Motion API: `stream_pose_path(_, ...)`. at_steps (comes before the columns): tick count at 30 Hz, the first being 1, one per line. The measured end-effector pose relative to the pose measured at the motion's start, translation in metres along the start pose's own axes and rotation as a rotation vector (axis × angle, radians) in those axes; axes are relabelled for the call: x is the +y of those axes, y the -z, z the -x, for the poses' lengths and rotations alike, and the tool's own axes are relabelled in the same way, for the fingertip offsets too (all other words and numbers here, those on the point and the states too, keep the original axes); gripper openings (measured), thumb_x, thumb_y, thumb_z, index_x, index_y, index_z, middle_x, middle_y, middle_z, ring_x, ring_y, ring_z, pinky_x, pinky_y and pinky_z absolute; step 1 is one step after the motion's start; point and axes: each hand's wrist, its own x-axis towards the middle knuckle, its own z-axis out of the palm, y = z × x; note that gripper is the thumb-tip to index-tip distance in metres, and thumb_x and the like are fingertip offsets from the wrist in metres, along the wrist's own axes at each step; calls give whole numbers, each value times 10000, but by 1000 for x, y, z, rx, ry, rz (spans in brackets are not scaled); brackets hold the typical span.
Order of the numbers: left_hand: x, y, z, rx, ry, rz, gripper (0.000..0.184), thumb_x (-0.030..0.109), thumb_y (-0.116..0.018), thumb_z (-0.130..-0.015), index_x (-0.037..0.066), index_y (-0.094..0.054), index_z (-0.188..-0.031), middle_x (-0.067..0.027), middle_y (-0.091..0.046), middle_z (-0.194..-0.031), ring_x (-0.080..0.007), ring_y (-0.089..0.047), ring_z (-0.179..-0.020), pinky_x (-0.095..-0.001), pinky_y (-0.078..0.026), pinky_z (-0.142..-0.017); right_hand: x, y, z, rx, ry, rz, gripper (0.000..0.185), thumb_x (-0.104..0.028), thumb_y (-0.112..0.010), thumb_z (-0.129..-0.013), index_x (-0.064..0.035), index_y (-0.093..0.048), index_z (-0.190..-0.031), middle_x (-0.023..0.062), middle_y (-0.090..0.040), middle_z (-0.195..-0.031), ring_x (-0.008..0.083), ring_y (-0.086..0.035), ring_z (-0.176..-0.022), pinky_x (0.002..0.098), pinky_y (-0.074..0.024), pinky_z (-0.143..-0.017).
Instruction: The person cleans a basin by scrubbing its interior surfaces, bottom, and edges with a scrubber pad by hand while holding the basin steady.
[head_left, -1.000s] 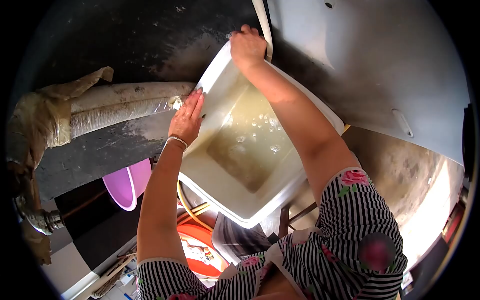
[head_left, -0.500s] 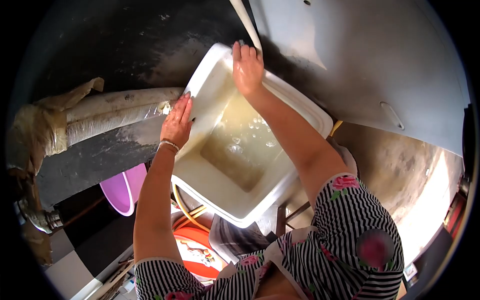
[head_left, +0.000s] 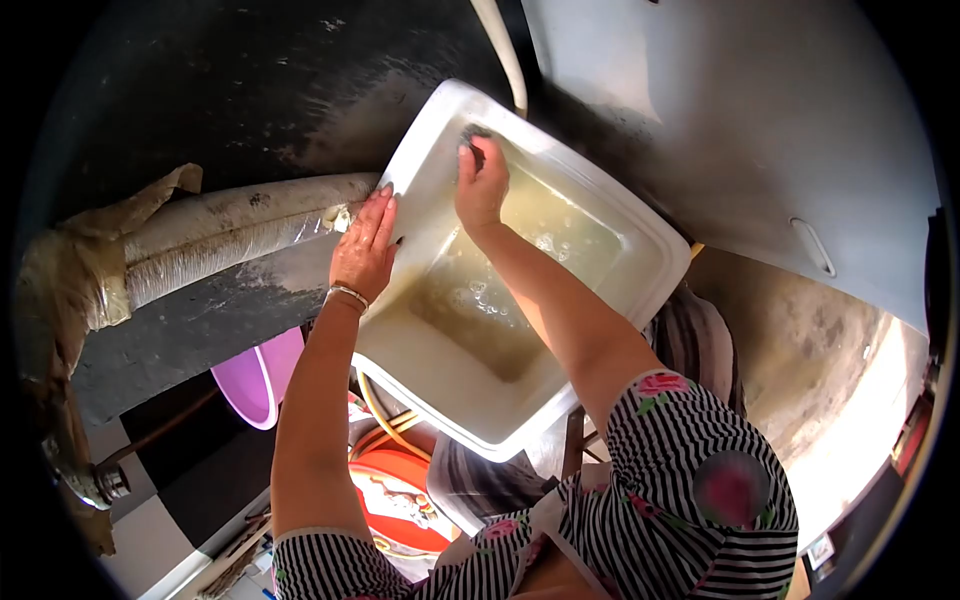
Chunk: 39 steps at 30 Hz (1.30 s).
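A white rectangular plastic tub sits tilted in front of me, with cloudy, bubbly water pooled in it. My left hand, a bracelet at its wrist, lies with straight fingers flat on the tub's left rim. Inside the far corner, my right hand is closed around a dark grey scouring pad, pressing it to the inner wall above the water. The palm and fingers cover most of the pad.
A wrapped pipe reaches the tub's left side. A pale hose hangs behind it, and a grey metal panel stands right. Below left are a purple basin, a red basin and a yellow hose.
My right hand has moved from the far rim down onto the inner wall with the scouring pad. My left hand stays on the left rim. The view has shifted slightly.
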Motion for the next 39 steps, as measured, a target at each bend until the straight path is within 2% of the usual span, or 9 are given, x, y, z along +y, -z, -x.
stream_pose_path(5,0,3,-1,25,-20,20,758,42,-650,-758,25,-303,-1432,-109,-311,-1495,-303,-338,-1358,-381,-327,-1104,-4,-4,-10,24,76,44,113,-124,-592,-887,-46,-536,-946,160,-583,-887,367,-549,-827,423,-450,-742)
stream_pose_path(8,2,1,1,12,7,10,772,62,-666,-754,46,-301,-1435,-76,-308,-1502,-274,-340,-1361,-365,-343,-1093,26,10,5,-97,-283,190,124,-152,-580,-899,-52,-531,-953,158,-575,-887,371,-549,-835,423,-448,-742)
stream_pose_path(12,-1,-2,1,26,-8,-6,782,68,-671,-752,44,-296,-1438,-83,-305,-1503,-275,-337,-1362,-366,-342,-1095,-15,-2,-5,-39,172,21,112,-132,-554,-918,-35,-511,-953,145,-560,-833,301,-531,-685,388,-440,-665)
stream_pose_path(15,-1,1,-2,15,-20,5,773,62,-662,-756,33,-297,-1436,-101,-305,-1500,-292,-339,-1359,-376,-337,-1098,36,-11,5,154,55,161,164,-183,-537,-927,-23,-508,-943,149,-574,-821,301,-555,-707,403,-451,-676)
stream_pose_path(21,2,3,0,-6,-5,43,745,43,-642,-763,7,-307,-1428,-137,-315,-1488,-327,-342,-1352,-398,-332,-1096,92,3,31,97,-774,284,204,-242,-565,-914,-41,-535,-894,142,-624,-805,312,-596,-755,410,-458,-709)
stream_pose_path(28,2,0,-1,14,3,26,753,63,-666,-752,36,-326,-1423,-93,-326,-1490,-281,-347,-1356,-368,-343,-1095,48,-24,54,215,-199,-11,121,-144,-530,-923,-25,-517,-905,143,-494,-905,302,-490,-839,388,-415,-792)
stream_pose_path(32,3,3,-2,18,4,12,754,68,-676,-744,51,-338,-1418,-72,-331,-1491,-260,-350,-1357,-357,-352,-1093,76,-15,28,278,-877,187,146,-166,-559,-903,-23,-533,-901,155,-492,-938,320,-501,-862,407,-415,-788)
stream_pose_path(37,2,2,-3,26,4,1,744,66,-668,-748,50,-342,-1417,-74,-339,-1486,-261,-354,-1355,-353,-364,-1084,41,-33,38,311,-183,-22,161,-186,-569,-896,-32,-538,-932,161,-501,-951,323,-482,-903,398,-404,-826)
stream_pose_path(39,2,3,-2,19,4,1,744,66,-665,-750,49,-339,-1418,-74,-339,-1487,-262,-354,-1355,-352,-366,-1083,79,-23,40,299,-299,69,169,-193,-574,-891,-29,-552,-924,170,-543,-932,344,-522,-863,416,-428,-793)
